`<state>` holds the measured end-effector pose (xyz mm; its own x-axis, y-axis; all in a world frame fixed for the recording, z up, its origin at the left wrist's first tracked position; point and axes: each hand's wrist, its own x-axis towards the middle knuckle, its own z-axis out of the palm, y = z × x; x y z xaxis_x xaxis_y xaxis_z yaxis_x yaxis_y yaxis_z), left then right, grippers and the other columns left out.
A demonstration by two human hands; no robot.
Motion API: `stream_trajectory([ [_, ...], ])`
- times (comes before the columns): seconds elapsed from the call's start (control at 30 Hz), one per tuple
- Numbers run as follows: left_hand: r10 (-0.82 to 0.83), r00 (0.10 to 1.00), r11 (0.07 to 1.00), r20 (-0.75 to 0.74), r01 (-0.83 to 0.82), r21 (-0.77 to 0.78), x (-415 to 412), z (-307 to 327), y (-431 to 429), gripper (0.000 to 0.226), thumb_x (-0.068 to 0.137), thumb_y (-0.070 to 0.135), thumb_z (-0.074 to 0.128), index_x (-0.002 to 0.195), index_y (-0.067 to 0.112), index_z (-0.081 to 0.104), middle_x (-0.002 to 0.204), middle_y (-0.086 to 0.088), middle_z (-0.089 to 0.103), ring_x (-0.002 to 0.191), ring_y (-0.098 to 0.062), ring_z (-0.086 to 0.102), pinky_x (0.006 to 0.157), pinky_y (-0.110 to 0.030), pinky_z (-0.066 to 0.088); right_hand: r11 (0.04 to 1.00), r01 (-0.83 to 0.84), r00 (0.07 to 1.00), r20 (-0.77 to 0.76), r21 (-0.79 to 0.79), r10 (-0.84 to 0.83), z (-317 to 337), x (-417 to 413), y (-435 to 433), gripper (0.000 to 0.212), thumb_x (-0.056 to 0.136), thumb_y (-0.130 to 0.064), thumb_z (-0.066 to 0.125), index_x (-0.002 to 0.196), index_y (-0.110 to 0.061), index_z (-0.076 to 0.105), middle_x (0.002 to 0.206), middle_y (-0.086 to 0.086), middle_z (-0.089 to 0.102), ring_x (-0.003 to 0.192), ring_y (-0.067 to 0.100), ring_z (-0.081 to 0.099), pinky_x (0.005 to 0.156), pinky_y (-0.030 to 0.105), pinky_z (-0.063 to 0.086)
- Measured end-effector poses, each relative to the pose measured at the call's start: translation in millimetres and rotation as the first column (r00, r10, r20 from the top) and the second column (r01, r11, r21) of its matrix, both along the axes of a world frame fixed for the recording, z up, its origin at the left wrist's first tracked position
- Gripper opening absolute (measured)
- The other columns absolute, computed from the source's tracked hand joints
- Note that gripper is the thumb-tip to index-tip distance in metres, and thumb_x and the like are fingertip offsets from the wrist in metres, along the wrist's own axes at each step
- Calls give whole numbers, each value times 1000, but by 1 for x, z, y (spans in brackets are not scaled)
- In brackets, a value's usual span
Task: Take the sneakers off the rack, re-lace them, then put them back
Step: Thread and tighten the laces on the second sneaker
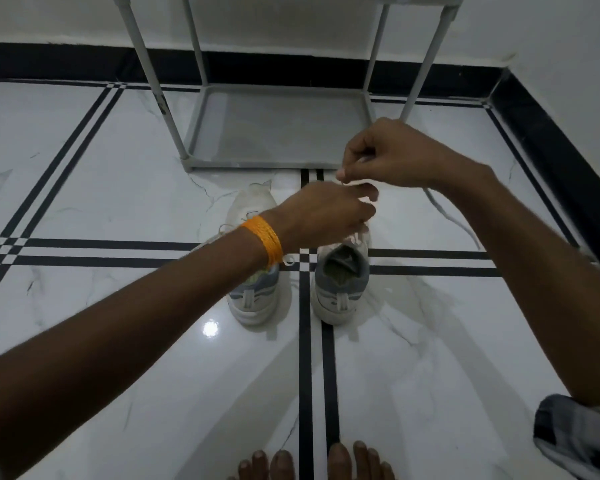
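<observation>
Bare toes (312,462) at the bottom edge of the frame stand on the glossy marble floor (101,341), and a patch of checked cloth (575,441) shows at the lower right. Just above, both forearms reach toward the middle of the frame, the left one wearing an orange thread band (262,239) at the wrist. Both sneakers (340,282) sit side by side on the floor in the centre, heels toward the camera and toes toward the rack (278,133), so taking them off is done. Its bottom shelf in the upper middle shows nothing on it; the next tier up is cut off by the top edge. Over the sneaker on the right of the frame, the left hand (326,213) is closed with its fingers pinched on a white lace (355,183), and the right hand (388,154) is likewise curled shut, nipping the same lace just above and beyond it; the two hands are almost touching. By my reading this is the re-lacing step on that shoe, perhaps the tying, though the hands hide the eyelets. On the other sneaker, loose lace loops lie across the upper, but the left forearm covers much of it and I cannot tell whether it is finished. Returning the pair to the shelf remains.
</observation>
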<state>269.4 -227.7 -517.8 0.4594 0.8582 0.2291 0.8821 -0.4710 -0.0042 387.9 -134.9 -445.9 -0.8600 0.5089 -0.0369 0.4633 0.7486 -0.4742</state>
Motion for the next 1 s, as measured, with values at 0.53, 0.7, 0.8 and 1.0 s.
stream_trajectory([
  [0.53, 605, 317, 766, 731, 21, -643, -22, 25, 11, 31, 93, 23, 54, 63, 18, 61, 55, 5, 44, 45, -7, 34, 43, -21, 27, 967, 217, 968, -99, -135, -231, -30, 17, -9, 15, 84, -23, 70, 76, -11, 75, 62, 2, 61, 46, 3, 42, 49, 15, 33],
  [0.7, 620, 320, 709, 717, 163, -686, -32, 15, 14, 28, 88, 22, 62, 112, 7, 63, 102, -5, 67, 86, -13, 63, 72, -22, 48, 675, 162, 823, -279, -720, -495, -9, 24, -4, 22, 94, -20, 54, 75, -10, 55, 62, 1, 44, 51, 12, 40, 44, 22, 29],
  [0.8, 549, 492, 764, 675, 31, -644, -13, 1, 17, 39, 77, 14, 79, 112, 8, 63, 106, -6, 70, 95, -13, 67, 77, -20, 52, 611, 50, 794, -339, -790, -504, 3, 17, -5, 20, 98, -22, 51, 81, -12, 55, 66, 1, 49, 53, 11, 47, 43, 19, 35],
  [1.0, 363, 611, 921, 703, -348, -174, 6, -19, 23, 21, 76, 1, 66, 90, 8, 52, 74, -4, 61, 60, -14, 56, 54, -26, 47, 482, -6, 525, -413, -876, -744, -8, 10, 8, 13, 96, -14, 57, 98, -2, 61, 73, 4, 60, 63, 9, 61, 58, 16, 52],
])
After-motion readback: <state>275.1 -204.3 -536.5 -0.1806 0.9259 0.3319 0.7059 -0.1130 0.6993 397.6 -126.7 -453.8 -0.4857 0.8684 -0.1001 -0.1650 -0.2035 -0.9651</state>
